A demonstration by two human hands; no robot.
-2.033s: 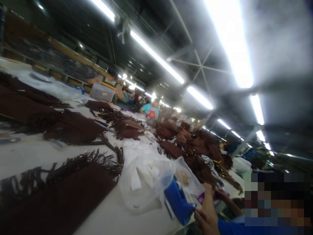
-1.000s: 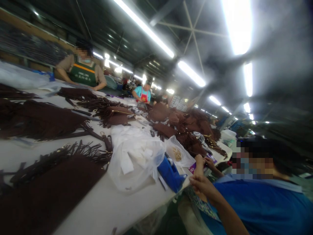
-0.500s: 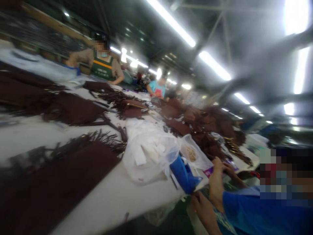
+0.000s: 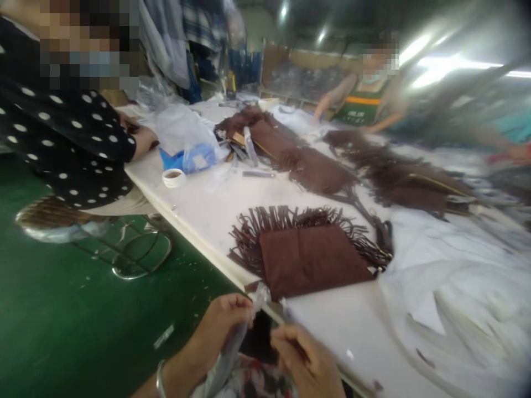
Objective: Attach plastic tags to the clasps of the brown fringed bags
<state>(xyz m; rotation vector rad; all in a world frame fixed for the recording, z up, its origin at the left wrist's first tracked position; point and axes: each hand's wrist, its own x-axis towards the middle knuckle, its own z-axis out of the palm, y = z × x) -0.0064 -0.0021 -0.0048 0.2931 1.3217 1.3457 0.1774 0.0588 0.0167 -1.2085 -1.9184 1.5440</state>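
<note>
My left hand (image 4: 222,326), with a bangle on the wrist, is closed on a strip of clear plastic (image 4: 261,296) in front of the table's near edge. Part of the plastic trails down below the fingers. Just to the right, my right hand (image 4: 305,356) has its thumb and fingers pinched together; whatever lies between them, if anything, is too small to make out. Beyond both hands a brown fringed bag (image 4: 311,257) lies flat on the white table (image 4: 199,213), its fringe and strap toward the far side and right.
White plastic bags (image 4: 448,276) spread at the right. A roll of tape (image 4: 173,177) and a blue packet (image 4: 194,157) sit at the left edge. More brown bags (image 4: 286,143) lie farther back. A person in a dotted sleeve (image 4: 66,132) works beside a stool (image 4: 62,218).
The view has swung left and down. My hands have come into sight with the plastic; the co-worker in blue at the right has left the view.
</note>
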